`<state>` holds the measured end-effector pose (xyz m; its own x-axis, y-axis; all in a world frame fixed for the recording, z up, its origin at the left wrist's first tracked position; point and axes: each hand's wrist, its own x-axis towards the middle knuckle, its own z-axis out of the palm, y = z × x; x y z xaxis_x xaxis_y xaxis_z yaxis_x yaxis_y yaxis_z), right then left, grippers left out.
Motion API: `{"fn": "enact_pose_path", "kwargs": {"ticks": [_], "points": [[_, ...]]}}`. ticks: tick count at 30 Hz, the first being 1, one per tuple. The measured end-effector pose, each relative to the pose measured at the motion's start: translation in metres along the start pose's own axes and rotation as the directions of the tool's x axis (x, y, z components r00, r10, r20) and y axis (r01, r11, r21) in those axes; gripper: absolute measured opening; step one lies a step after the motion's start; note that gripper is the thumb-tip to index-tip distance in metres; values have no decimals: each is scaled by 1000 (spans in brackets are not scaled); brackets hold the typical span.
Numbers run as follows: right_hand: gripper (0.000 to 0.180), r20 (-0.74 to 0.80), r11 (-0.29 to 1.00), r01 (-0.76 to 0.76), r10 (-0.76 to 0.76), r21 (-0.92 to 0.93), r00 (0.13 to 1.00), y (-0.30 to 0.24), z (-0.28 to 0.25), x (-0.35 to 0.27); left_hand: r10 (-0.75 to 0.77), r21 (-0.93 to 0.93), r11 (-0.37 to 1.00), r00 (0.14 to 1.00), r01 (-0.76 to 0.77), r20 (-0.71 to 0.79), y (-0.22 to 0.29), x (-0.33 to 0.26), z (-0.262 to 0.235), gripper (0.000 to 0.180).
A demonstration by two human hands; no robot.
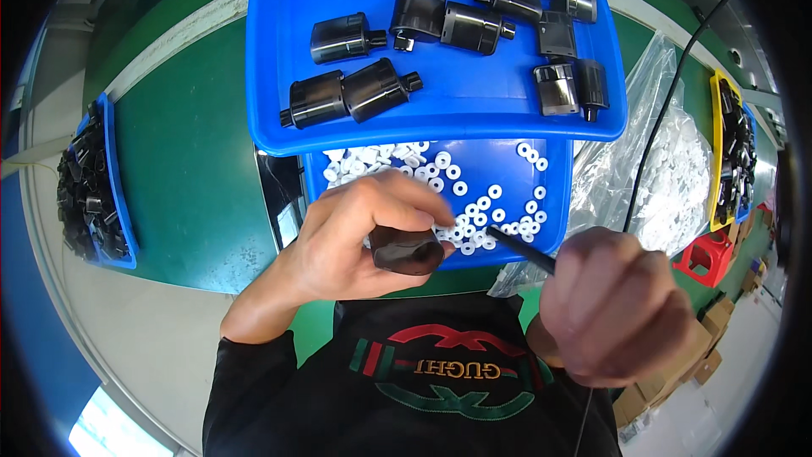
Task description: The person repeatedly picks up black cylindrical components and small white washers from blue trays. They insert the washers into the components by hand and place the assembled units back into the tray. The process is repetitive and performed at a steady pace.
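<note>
Unit in hand: dark translucent housing (pixel 406 254), left hand (pixel 342 237) fingers curled round it, at the lower blue tray's (pixel 555 195) near edge.
Tool: pen-shaped black tool (pixel 526 254), gripped in the right hand's (pixel 613 309) closed fingers; blur leaves contact with the white ring washers (pixel 368 155) uncertain.
Washers left: many, loose in the lower blue tray.
Upper blue tray (pixel 474 93): black housings (pixel 337 40) lying about; finished or not, cannot tell.
Progress: judged mid-batch.

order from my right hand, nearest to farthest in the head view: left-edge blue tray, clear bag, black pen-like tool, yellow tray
1. Black pen-like tool, held in the right hand
2. Clear bag, just ahead of the hand
3. Yellow tray, farther off, right
4. Left-edge blue tray, far left
</note>
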<state>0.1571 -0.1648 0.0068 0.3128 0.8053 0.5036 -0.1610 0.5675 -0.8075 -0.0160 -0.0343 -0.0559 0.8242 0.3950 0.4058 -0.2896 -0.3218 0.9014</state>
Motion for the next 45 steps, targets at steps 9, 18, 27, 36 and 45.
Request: {"fn": "enact_pose_path", "kwargs": {"ticks": [9,18,27,36,45], "points": [[16,220,963,-101,44,252,975,18,10,21,-69,-58,996,994,74,87,0,-11,-3,56],[25,159,991,-2,-19,130,987,32,24,14,-24,-20,999,999,25,43,-2,-15,2,54],[27,192,978,-22,-19,210,981,40,24,13,80,205,975,996,-86,35,1,-9,5,38],[21,-116,984,121,-106,133,988,46,39,-9,33,259,965,999,-34,7,-2,-6,4,40],[16,19,845,128,-138,-519,990,-8,-3,-1,102,318,947,982,-48,-157,7,4,0,53]]}}
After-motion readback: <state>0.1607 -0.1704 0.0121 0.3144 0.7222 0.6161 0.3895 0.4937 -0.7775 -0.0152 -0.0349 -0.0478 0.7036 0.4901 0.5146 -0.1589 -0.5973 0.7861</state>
